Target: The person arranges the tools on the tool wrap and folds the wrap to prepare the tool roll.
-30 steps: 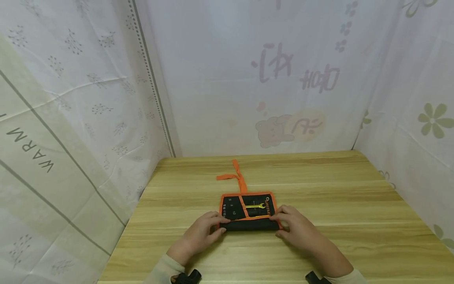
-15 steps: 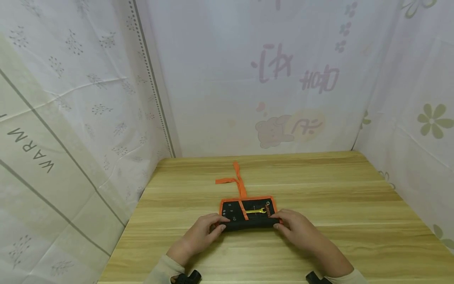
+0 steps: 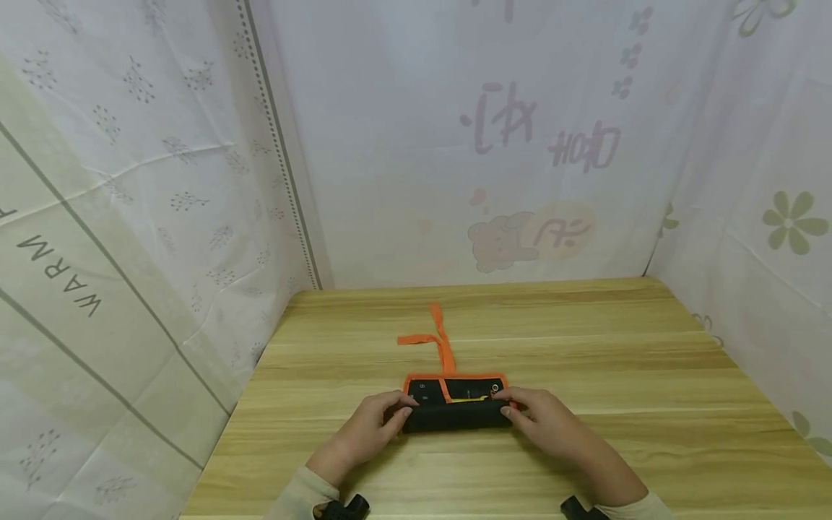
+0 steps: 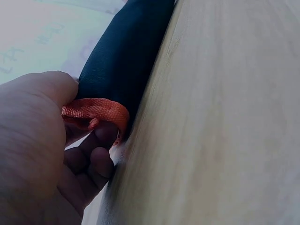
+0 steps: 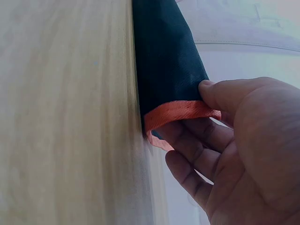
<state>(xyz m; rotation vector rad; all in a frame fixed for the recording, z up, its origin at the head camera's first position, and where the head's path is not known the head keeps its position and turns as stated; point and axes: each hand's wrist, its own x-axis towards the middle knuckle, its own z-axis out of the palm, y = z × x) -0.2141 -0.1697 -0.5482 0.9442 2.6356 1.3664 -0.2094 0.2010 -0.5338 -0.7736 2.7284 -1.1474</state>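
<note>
A black tool roll [image 3: 455, 417] with orange edging lies partly rolled up on the table, its rolled part toward me. On the flat part beyond, a yellow wrench [image 3: 469, 399] shows in a pocket, partly covered by the roll. My left hand [image 3: 367, 427] grips the roll's left end; in the left wrist view the thumb presses the black cloth [image 4: 126, 56] and fingers reach inside the orange-edged end. At the right end my right hand [image 3: 542, 422] pinches the roll likewise, thumb on top, fingers curled into the opening [image 5: 183, 110].
Two orange tie straps [image 3: 445, 347] stretch from the roll's far edge across the wooden table [image 3: 585, 332]. Patterned cloth [image 3: 403, 180] hangs behind the table and along both sides. A black wrist device [image 3: 347, 507] sits at the left cuff, another [image 3: 578, 509] at the right.
The tool roll's near part has been turned over farther away from me, covering more of the pockets and the wrench. The flat part and straps have slid slightly toward me.
</note>
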